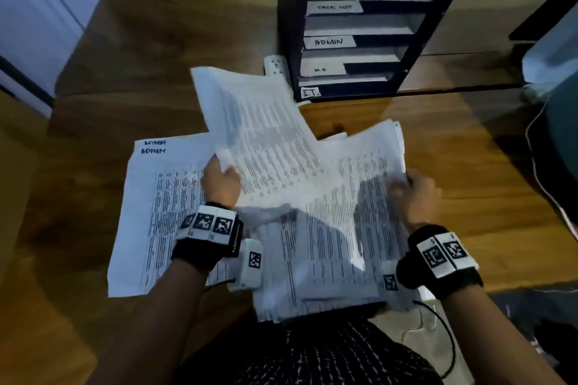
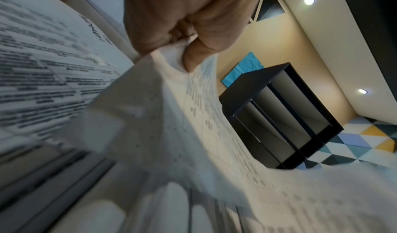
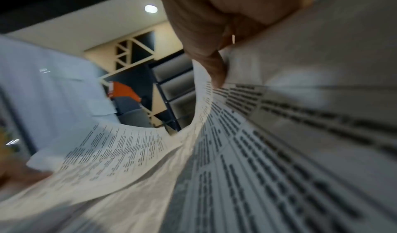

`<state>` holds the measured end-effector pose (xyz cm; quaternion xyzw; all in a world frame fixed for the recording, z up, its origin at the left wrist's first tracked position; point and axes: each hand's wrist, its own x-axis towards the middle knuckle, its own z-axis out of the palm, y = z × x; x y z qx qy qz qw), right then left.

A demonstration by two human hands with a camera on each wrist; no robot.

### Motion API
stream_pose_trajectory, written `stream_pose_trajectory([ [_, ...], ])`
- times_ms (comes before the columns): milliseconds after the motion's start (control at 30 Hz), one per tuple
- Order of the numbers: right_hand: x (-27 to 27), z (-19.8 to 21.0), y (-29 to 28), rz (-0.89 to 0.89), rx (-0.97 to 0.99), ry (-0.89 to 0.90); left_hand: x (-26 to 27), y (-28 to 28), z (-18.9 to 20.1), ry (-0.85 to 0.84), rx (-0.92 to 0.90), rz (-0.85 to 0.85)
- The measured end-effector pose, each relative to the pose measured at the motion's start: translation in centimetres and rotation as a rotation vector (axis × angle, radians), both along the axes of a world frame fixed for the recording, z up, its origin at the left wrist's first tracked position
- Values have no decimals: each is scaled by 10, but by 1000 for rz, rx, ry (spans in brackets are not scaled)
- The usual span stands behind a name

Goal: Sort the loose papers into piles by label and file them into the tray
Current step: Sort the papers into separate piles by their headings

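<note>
Progress: early. The left hand (image 1: 220, 183) pinches one printed sheet (image 1: 259, 141), lifted at 12 o'clock of the unsorted stack (image 1: 328, 247). The right hand (image 1: 413, 194) pinches the stack's 3 o'clock edge. One pile, marked ADMIN (image 1: 156, 212), lies at 9 o'clock on the wooden desk (image 1: 453, 172). The labelled file tray (image 1: 353, 25) stands at 1 o'clock; its contents cannot be confirmed. Most sorting and filing appear outstanding.
</note>
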<state>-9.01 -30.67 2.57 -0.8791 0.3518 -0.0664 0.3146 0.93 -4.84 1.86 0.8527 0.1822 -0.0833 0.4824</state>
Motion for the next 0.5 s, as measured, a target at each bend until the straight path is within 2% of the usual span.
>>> stream_pose_trajectory([
  [67,-1,25,-1,113,-118,-156,4,0,6,-39,31,77],
  [133,-1,54,-7,169,-113,-356,8,1,9,-59,48,133],
  [233,0,92,-27,175,-166,-705,7,-2,11,-74,84,149],
  [300,7,113,-37,143,-116,-851,2,-7,9,-79,100,107],
  [400,20,123,-42,135,-13,-929,-7,-17,4,-92,63,-34],
  [500,33,96,-41,113,136,-791,-21,-24,-2,-46,-119,-216],
])
